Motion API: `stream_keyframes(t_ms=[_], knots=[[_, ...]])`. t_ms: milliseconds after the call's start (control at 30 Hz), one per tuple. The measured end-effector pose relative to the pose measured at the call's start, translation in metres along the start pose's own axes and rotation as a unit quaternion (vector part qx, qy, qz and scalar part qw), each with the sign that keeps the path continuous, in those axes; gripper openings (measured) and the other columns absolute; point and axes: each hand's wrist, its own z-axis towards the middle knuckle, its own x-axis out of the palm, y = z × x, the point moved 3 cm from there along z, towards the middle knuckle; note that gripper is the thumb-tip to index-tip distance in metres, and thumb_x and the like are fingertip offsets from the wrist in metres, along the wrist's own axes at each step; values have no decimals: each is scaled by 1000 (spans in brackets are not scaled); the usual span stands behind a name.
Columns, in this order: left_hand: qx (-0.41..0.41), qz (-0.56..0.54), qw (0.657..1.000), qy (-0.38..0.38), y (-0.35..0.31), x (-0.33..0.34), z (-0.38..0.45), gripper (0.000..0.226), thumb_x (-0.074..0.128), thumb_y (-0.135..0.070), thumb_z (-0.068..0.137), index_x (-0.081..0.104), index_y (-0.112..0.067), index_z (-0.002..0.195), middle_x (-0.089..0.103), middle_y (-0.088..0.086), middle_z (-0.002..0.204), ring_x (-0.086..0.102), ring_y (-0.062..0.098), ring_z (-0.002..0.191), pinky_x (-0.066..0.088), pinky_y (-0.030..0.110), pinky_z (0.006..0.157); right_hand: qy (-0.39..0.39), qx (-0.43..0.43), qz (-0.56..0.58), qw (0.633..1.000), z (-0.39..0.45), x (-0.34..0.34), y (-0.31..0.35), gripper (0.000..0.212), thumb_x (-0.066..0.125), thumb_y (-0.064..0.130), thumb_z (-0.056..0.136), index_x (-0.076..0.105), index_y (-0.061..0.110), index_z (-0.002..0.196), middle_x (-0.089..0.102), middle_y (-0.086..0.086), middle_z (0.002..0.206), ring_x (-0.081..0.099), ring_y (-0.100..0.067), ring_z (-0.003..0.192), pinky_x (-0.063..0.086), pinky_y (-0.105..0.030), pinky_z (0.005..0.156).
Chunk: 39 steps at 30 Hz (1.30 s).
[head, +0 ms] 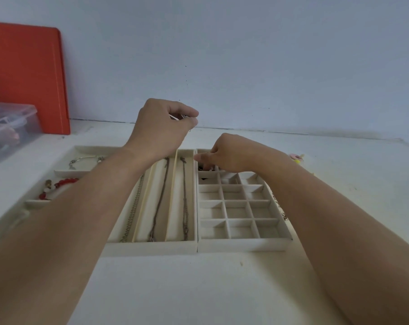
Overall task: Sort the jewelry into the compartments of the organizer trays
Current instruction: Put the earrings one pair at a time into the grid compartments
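White wall and a white table [166, 289] fill the view, with an orange board [27, 78] leaning at the far left and a clear plastic box [8, 125] in front of it. Three cream trays sit side by side on the table. The left tray [65, 171] holds a silver bracelet [86, 159] and a red bead bracelet [58, 186]. The middle tray [152, 247] has long slots, good for chains, and three chains [161, 198] lie stretched out in them so they do not tangle. The right tray [245, 245] has many small square boxes, good for little pieces, and most look bare. The left hand [161, 127] is lifted above the far end of the trays, fingers curled, pinching a small shiny piece of jewelry [183, 117]. I think it is waiting for its turn. The right hand [224, 153] reaches down into the far squares of the right tray, fingers bent, but I cannot tell if it holds anything. Some dark small things [202, 167] lie just under its fingers.
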Motion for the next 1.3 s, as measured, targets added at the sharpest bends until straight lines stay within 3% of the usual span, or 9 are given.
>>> stream_keyframes(t_ms=[200,433,633,733,867,1000,1100,1300], knots=[[3,4,1000,1,0,1,0,11,72,-23,90,79,-26,98,62,-15,73,52,-8,55,34,-1,55,-9,-10,14,1000,-2,-2,1,49,53,58,96,81,20,81,51,10,52,49,-9,54,36,-26,57],[3,13,1000,6,0,3,-1,12,72,-26,90,79,-28,99,66,-15,78,55,-4,63,36,1,59,5,8,1,1000,0,4,0,55,43,62,99,74,24,73,62,4,69,59,-14,69,42,-30,66],[7,14,1000,10,1,4,0,11,72,-25,90,79,-28,98,65,-15,77,53,-10,57,35,-2,57,16,15,1,1000,-3,3,0,57,45,64,97,79,20,88,62,4,69,60,-15,71,43,-30,68],[5,15,1000,12,2,5,-1,11,72,-26,89,79,-29,97,66,-14,79,54,-10,58,35,-1,57,3,8,7,1000,-4,1,3,56,46,62,98,80,21,82,62,7,65,58,-13,64,43,-29,65],[2,13,1000,13,1,6,-2,11,72,-26,90,79,-30,97,70,-12,86,56,-4,66,36,2,59,-33,5,40,999,-4,-6,5,57,49,59,97,78,18,70,76,9,91,59,-17,55,55,-33,73],[3,12,1000,18,1,7,-2,11,72,-26,90,79,-28,98,70,-10,86,55,-4,64,37,2,60,-18,-15,12,1000,-9,-6,6,28,71,47,87,75,20,84,62,6,65,53,-10,55,43,-26,55],[1,10,1000,20,1,7,-3,12,71,-25,90,79,-28,98,71,-9,88,57,0,69,39,7,64,-1,-19,-32,999,-10,-2,7,8,77,34,80,71,32,85,63,9,76,57,-7,58,42,-24,56],[-1,4,1000,27,0,8,-5,12,70,-24,91,79,-27,98,71,-7,89,56,2,70,41,14,67,2,-21,-75,997,-13,7,12,9,67,22,83,71,27,88,66,7,82,54,-9,53,43,-24,55]])
